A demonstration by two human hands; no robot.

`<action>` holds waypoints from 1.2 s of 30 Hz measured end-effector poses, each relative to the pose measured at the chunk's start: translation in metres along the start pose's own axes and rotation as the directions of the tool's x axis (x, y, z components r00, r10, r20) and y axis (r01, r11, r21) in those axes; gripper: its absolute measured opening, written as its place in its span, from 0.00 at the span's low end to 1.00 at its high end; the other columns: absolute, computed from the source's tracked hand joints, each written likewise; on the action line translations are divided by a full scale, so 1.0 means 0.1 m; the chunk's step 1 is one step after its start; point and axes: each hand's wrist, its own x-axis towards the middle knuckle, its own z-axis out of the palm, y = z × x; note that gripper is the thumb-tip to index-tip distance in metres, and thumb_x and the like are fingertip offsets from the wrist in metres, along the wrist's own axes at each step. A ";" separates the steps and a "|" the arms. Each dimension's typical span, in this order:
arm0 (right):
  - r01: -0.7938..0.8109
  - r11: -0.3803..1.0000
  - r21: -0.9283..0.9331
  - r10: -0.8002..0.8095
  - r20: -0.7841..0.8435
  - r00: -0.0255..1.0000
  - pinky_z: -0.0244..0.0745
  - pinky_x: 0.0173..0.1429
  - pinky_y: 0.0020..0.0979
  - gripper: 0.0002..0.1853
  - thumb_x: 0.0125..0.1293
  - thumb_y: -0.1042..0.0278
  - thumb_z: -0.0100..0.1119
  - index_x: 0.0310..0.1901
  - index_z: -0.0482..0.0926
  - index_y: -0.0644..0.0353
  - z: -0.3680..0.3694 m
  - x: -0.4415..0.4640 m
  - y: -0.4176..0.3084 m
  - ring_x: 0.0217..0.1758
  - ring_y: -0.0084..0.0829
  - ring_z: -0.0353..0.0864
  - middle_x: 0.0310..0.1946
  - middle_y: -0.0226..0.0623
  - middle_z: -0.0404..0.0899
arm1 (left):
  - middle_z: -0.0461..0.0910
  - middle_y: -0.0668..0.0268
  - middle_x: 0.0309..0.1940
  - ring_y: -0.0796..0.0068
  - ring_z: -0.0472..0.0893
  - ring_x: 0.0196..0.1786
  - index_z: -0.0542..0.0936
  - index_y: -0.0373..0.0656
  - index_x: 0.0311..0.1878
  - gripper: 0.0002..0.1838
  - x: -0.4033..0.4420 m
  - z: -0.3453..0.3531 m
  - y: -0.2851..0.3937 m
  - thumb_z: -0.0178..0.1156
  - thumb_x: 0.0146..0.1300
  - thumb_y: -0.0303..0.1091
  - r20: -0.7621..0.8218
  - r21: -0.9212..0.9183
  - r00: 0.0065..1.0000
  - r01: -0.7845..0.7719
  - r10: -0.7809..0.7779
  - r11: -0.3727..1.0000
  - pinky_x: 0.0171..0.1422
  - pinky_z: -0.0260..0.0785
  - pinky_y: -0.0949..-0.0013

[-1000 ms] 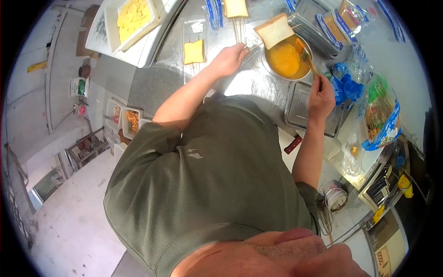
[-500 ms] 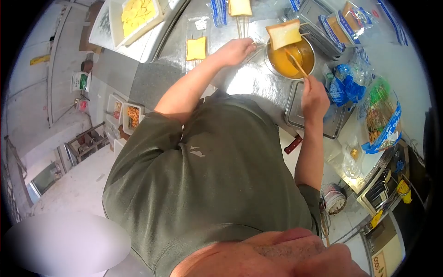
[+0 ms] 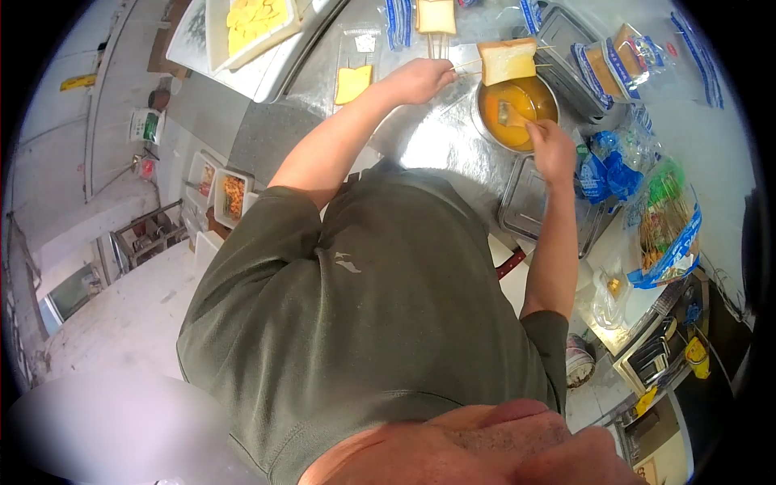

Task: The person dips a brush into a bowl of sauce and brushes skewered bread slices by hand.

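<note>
My left hand [image 3: 430,80] is closed on the ends of thin wooden skewers that run through a slice of bread [image 3: 508,62]. The bread's face is partly coated yellow, and it hangs over the far rim of a round metal bowl [image 3: 478,121]. Yellow-orange liquid [image 3: 529,95] fills the lower part of that bowl. Fingers of my right hand [image 3: 554,151] pinch what looks like a flat brush [image 3: 509,114], its head in the liquid. A yellow skewered slice [image 3: 352,84] lies to the left on the metal table. Another skewered slice [image 3: 436,16] lies at the far edge.
A white tub of yellow slices [image 3: 257,32] stands upper left. Metal trays [image 3: 525,202] lie beside the bowl. Bagged bread [image 3: 618,61], a crumpled blue bag [image 3: 610,174] and a bag of skewers [image 3: 667,226] are on the right. A red-handled knife [image 3: 511,263] sits near my body.
My right hand has moved up to the bowl's near rim, and the brush head now lies flatter in the liquid. The skewered bread stays over the bowl. The whole view has shifted slightly.
</note>
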 end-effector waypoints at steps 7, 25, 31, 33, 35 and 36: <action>-0.013 0.907 0.421 0.126 -0.242 0.962 0.74 0.43 0.23 0.14 0.60 0.64 0.68 0.42 0.83 0.65 -0.35 -0.27 0.05 0.35 0.21 0.82 0.31 0.36 0.85 | 0.79 0.50 0.32 0.50 0.79 0.39 0.78 0.38 0.46 0.18 0.11 0.11 0.13 0.49 0.72 0.45 0.050 0.002 0.996 -0.069 0.069 0.998 0.45 0.70 0.56; -0.023 0.939 0.342 0.122 -0.273 0.954 0.75 0.43 0.26 0.13 0.61 0.62 0.67 0.42 0.84 0.62 -0.28 -0.22 0.00 0.34 0.26 0.83 0.33 0.38 0.86 | 0.80 0.52 0.32 0.52 0.79 0.38 0.78 0.38 0.44 0.18 0.14 0.10 0.25 0.49 0.72 0.45 0.167 0.007 0.983 -0.075 0.073 0.997 0.46 0.70 0.57; -0.170 0.985 0.013 0.169 -0.219 0.961 0.77 0.45 0.35 0.16 0.64 0.55 0.59 0.41 0.84 0.59 -0.31 -0.24 0.21 0.38 0.41 0.85 0.36 0.44 0.85 | 0.80 0.52 0.33 0.54 0.79 0.39 0.78 0.38 0.45 0.19 0.04 0.00 0.07 0.48 0.72 0.45 0.104 -0.030 0.994 -0.040 0.043 0.999 0.47 0.70 0.58; -0.140 0.978 -0.154 0.116 -0.157 0.981 0.77 0.47 0.40 0.17 0.65 0.53 0.55 0.40 0.84 0.59 -0.26 -0.18 0.14 0.40 0.47 0.84 0.37 0.46 0.85 | 0.80 0.53 0.33 0.55 0.79 0.39 0.78 0.37 0.45 0.19 0.02 -0.04 0.07 0.49 0.72 0.45 0.108 -0.033 0.994 -0.003 0.006 0.999 0.47 0.70 0.58; -0.149 0.928 -0.341 0.148 -0.028 0.989 0.77 0.48 0.43 0.17 0.66 0.54 0.53 0.39 0.84 0.58 -0.12 -0.05 -0.10 0.42 0.50 0.83 0.38 0.47 0.84 | 0.80 0.53 0.33 0.56 0.79 0.39 0.78 0.37 0.45 0.19 0.01 -0.02 0.07 0.49 0.72 0.45 0.111 -0.050 0.994 0.018 -0.012 0.999 0.47 0.70 0.59; -0.143 0.892 -0.429 0.173 0.032 0.984 0.77 0.48 0.45 0.17 0.66 0.54 0.52 0.39 0.83 0.58 -0.05 0.04 -0.19 0.43 0.52 0.83 0.39 0.48 0.84 | 0.80 0.53 0.33 0.56 0.80 0.39 0.78 0.37 0.45 0.19 0.02 0.00 0.04 0.49 0.72 0.45 0.108 -0.064 0.994 0.018 -0.012 0.998 0.47 0.70 0.59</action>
